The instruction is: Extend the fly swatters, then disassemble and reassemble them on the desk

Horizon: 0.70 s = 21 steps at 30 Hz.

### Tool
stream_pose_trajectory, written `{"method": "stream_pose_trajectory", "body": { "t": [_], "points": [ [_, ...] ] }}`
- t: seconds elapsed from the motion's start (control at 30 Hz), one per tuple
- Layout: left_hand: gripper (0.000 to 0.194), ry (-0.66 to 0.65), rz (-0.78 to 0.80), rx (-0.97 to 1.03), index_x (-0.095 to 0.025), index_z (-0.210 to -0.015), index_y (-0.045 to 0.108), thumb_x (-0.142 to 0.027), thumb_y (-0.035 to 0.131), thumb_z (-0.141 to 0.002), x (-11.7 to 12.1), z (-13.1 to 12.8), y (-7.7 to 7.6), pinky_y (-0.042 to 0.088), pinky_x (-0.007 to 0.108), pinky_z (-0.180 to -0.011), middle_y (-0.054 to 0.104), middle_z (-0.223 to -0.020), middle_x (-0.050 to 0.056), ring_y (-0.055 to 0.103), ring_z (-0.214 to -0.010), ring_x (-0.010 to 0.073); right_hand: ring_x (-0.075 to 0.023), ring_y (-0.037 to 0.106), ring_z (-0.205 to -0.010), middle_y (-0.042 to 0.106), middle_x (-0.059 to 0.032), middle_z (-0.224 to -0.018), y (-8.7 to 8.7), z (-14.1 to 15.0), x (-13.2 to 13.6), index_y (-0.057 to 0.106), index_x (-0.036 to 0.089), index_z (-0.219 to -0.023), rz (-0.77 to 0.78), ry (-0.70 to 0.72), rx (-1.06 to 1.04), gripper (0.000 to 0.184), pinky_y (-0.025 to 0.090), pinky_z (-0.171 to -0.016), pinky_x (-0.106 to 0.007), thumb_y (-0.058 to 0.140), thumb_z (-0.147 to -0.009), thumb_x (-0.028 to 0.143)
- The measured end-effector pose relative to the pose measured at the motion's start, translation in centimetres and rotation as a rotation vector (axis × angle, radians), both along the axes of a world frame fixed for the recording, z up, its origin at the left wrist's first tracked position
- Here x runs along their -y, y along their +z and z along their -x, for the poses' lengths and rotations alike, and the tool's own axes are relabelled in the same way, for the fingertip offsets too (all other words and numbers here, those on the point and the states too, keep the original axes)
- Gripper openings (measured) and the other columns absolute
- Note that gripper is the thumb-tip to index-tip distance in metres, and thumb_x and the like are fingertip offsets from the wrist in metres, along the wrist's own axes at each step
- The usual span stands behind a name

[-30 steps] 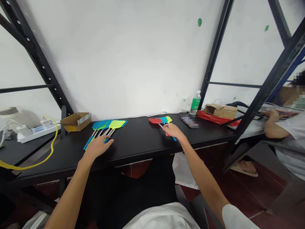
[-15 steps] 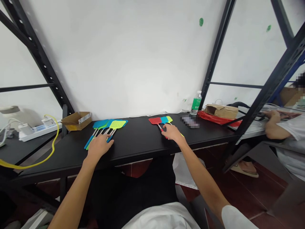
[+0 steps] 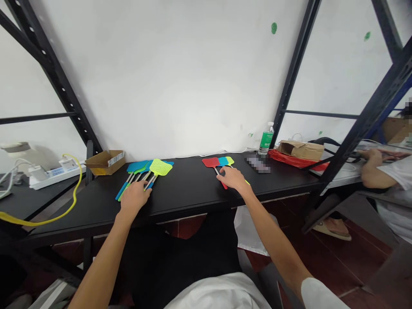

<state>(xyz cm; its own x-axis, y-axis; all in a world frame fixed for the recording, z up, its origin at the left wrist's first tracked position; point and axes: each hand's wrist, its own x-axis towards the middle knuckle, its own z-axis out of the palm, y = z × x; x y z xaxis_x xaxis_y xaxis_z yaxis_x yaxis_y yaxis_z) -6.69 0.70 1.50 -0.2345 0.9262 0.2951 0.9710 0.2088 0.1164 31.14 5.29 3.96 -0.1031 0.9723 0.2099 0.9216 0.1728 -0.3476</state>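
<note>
A person's left hand (image 3: pixel 134 198) lay palm-down across the handles of a fanned bunch of plastic fly swatters (image 3: pixel 149 168) left of centre on a black desk (image 3: pixel 189 201), its fingers loosely spread rather than closed. The right hand (image 3: pixel 233 179) hung over a second group of swatters (image 3: pixel 219 162) right of centre, its fingertips (image 3: pixel 222 171) at a red swatter's handle (image 3: pixel 223 183), though it could not be told whether they had closed on it. The swatters appeared light and whippy, with thin pale shafts and flimsy mesh heads in lime, blue and red; the firmest place to take hold looked to be the coloured handle end, not the head. A shallow open cardboard box (image 3: pixel 104 162) stood at the desk's far left, its yellow inside barely visible. At right, a brown cardboard carton (image 3: pixel 301 150) sat on a red plastic bag (image 3: pixel 283 158) beyond a green-labelled water bottle (image 3: pixel 266 139) and a blurred-out phone (image 3: pixel 258 164), while a co-worker's arm (image 3: pixel 375 169) rested at the right edge of the frame.
</note>
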Motion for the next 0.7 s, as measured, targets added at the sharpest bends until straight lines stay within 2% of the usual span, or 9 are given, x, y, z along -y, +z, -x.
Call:
{"method": "stream_pose_trajectory", "body": {
  "t": [0.2, 0.27, 0.33, 0.4, 0.47, 0.6, 0.7],
  "points": [
    [0.045, -0.001, -0.017, 0.023, -0.016, -0.121, 0.069, -0.037, 0.046, -0.089, 0.5, -0.4, 0.3, 0.049, 0.041, -0.079, 0.069, -0.114, 0.019, 0.064, -0.105, 0.0377, -0.0279, 0.065, -0.098, 0.073, -0.0094, -0.095, 0.3, 0.1, 0.3, 0.068, 0.020, -0.108, -0.028, 0.027, -0.051, 0.030, 0.040, -0.073, -0.030, 0.058, -0.087, 0.040],
    [0.046, 0.010, -0.045, 0.021, -0.017, -0.121, 0.069, -0.040, 0.043, -0.090, 0.8, -0.6, 0.8, 0.049, 0.042, -0.078, 0.069, -0.115, 0.019, 0.064, -0.103, 0.0382, -0.0236, 0.067, -0.089, 0.073, -0.0065, -0.085, 0.4, 0.0, 0.4, 0.068, 0.020, -0.104, -0.038, 0.079, -0.120, 0.027, 0.041, -0.071, -0.028, 0.060, -0.086, 0.038],
    [0.048, -0.002, -0.091, 0.036, -0.017, -0.119, 0.069, -0.042, 0.039, -0.092, 1.0, -1.1, 1.5, 0.048, 0.042, -0.077, 0.069, -0.115, 0.018, 0.065, -0.101, 0.0380, -0.0176, 0.066, -0.071, 0.068, -0.0021, -0.071, 0.5, 0.2, 0.4, 0.068, 0.020, -0.101, -0.008, 0.180, -0.244, 0.024, 0.042, -0.064, -0.025, 0.061, -0.087, 0.038],
    [0.049, -0.078, -0.146, 0.077, -0.017, -0.116, 0.070, -0.043, 0.036, -0.093, 1.2, -1.9, 2.4, 0.047, 0.039, -0.076, 0.070, -0.110, 0.016, 0.065, -0.098, 0.0355, -0.0126, 0.060, -0.053, 0.062, 0.0016, -0.063, 0.5, 0.8, 0.6, 0.067, 0.020, -0.100, 0.083, 0.304, -0.424, 0.023, 0.041, -0.052, -0.022, 0.060, -0.088, 0.038],
    [0.051, -0.205, -0.211, 0.150, -0.016, -0.114, 0.070, -0.045, 0.034, -0.094, 1.7, -3.3, 3.3, 0.046, 0.035, -0.076, 0.072, -0.102, 0.013, 0.066, -0.093, 0.0309, -0.0099, 0.055, -0.045, 0.059, 0.0029, -0.064, 0.3, 1.8, 0.9, 0.067, 0.019, -0.101, 0.207, 0.428, -0.631, 0.027, 0.038, -0.043, -0.021, 0.060, -0.088, 0.042],
    [0.048, -0.431, -0.303, 0.362, -0.019, -0.115, 0.070, -0.051, 0.044, -0.092, 3.4, -7.7, 4.4, 0.044, 0.029, -0.069, 0.072, -0.085, 0.005, 0.063, -0.072, 0.0209, -0.0071, 0.053, -0.045, 0.059, 0.0025, -0.071, -0.1, 4.7, 2.0, 0.066, 0.021, -0.111, 0.379, 0.604, -0.995, 0.042, 0.038, -0.038, -0.018, 0.059, -0.088, 0.054],
    [0.037, -0.574, -0.326, 0.347, -0.021, -0.109, 0.072, -0.047, 0.054, -0.088, 4.7, -10.9, 4.4, 0.041, 0.029, -0.065, 0.068, -0.082, 0.002, 0.058, -0.068, 0.0180, -0.0062, 0.056, -0.050, 0.064, -0.0002, -0.085, -0.3, 6.5, 3.1, 0.064, 0.025, -0.119, 0.380, 0.655, -1.225, 0.047, 0.036, -0.039, -0.017, 0.060, -0.086, 0.058]
  ]
}}
